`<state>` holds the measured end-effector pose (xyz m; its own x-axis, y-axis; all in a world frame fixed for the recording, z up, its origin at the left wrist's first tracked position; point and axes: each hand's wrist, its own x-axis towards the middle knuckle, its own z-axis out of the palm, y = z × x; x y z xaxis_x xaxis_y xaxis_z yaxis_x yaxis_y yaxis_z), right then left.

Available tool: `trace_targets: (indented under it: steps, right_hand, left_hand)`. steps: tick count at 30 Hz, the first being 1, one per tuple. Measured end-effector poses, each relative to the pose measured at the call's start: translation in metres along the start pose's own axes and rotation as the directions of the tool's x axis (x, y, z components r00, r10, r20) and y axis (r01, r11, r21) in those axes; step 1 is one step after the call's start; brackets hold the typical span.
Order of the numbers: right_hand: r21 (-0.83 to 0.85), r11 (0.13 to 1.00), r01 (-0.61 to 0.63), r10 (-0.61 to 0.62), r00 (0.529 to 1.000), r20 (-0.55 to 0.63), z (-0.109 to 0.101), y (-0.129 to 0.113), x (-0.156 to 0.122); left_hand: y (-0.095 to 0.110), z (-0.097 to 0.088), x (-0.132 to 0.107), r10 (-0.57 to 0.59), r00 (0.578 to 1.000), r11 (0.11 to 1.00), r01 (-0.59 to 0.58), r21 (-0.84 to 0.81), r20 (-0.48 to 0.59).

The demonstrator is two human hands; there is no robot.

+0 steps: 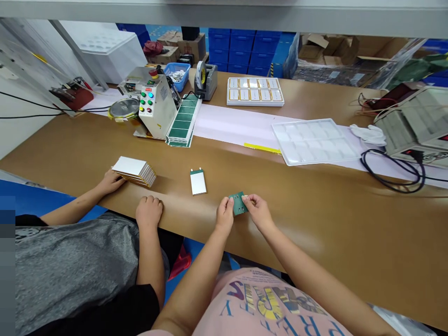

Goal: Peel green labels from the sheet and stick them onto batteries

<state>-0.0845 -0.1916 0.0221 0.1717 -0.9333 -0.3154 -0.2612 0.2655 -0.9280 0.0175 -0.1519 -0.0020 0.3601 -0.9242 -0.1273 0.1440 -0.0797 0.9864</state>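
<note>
Both my hands are low at the middle of the brown table (pixel 196 224). My left hand (pixel 224 215) and my right hand (pixel 257 210) pinch a small green board (pixel 238 203) from either side. Its lower edge is partly hidden by my fingers. Up and to the left of them, a single white pouch cell (pixel 198 182) with a green strip at one end lies flat. Further left, a co-worker's hand (pixel 110 182) rests against a fanned stack of white pouch cells (pixel 133 171), and their other hand (pixel 149 211) lies on the table edge.
Across the table stand a button-panelled machine (pixel 157 105), a strip of green labels (pixel 182 122), a tape dispenser (pixel 205 81) and a tray of cells (pixel 255 91). To the right are a white blister tray (pixel 313 141), white gloves (pixel 367 135), a black cable (pixel 392 170) and a grey instrument (pixel 413 121).
</note>
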Motion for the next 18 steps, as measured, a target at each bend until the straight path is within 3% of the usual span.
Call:
trace_targets:
  steps: [4, 7, 11, 14, 16, 18]
  right_hand:
    - [0.02, 0.999, -0.048, 0.048, 0.998, -0.026, 0.007, 0.009, 0.002]
    - [0.202, 0.972, -0.119, 0.119, 0.993, 0.011, 0.021, 0.018, 0.002]
    - [0.595, 0.774, -0.216, 0.21, 0.974, 0.081, 0.034, 0.023, 0.003]
    - [0.679, 0.63, -0.377, 0.241, 0.926, 0.29, 0.029, 0.021, 0.008]
    - [0.637, 0.628, -0.448, 0.195, 0.882, 0.428, 0.023, 0.02, 0.013]
    - [0.582, 0.669, -0.463, 0.167, 0.856, 0.489, 0.018, 0.021, 0.018]
  left_hand:
    - [-0.014, 0.002, 0.002, -0.014, 0.996, 0.997, 0.021, 0.07, -0.09]
    - [-0.03, 0.013, 0.004, 0.008, 0.974, 0.987, 0.028, 0.155, -0.227]
    - [-0.046, 0.031, 0.009, 0.06, 0.945, 0.974, 0.015, 0.227, -0.322]
    - [-0.051, 0.033, 0.009, 0.133, 0.976, 0.94, -0.068, 0.334, -0.174]
    - [-0.053, 0.026, 0.007, 0.152, 0.988, 0.874, -0.149, 0.462, 0.03]
    - [-0.051, 0.014, 0.005, 0.115, 0.972, 0.803, -0.212, 0.556, 0.205]
